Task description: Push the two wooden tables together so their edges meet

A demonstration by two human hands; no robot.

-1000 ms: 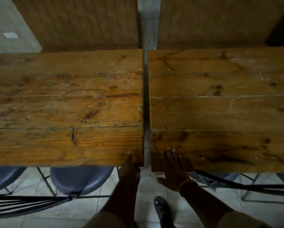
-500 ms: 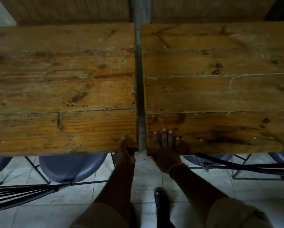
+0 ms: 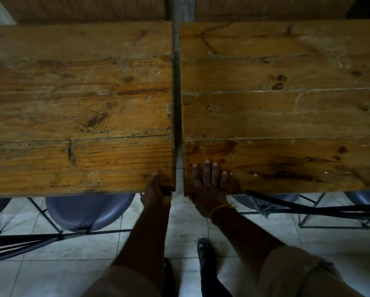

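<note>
Two worn wooden plank tables stand side by side, the left table and the right table, with a narrow strip of floor showing between their facing edges. My left hand grips the near right corner of the left table, thumb on top and fingers hidden underneath. My right hand lies over the near left corner of the right table, fingers spread flat on the top, thumb hidden at the edge. An orange band circles that wrist.
A grey round seat on black wire legs sits under the left table's near edge. Black chair frames reach in from the right and lower left. More wooden tabletops lie beyond. My foot stands on pale floor tiles.
The view has shifted so both tables sit lower in frame than a second ago. My hands have slid further onto the corners. The gap looks about the same.
</note>
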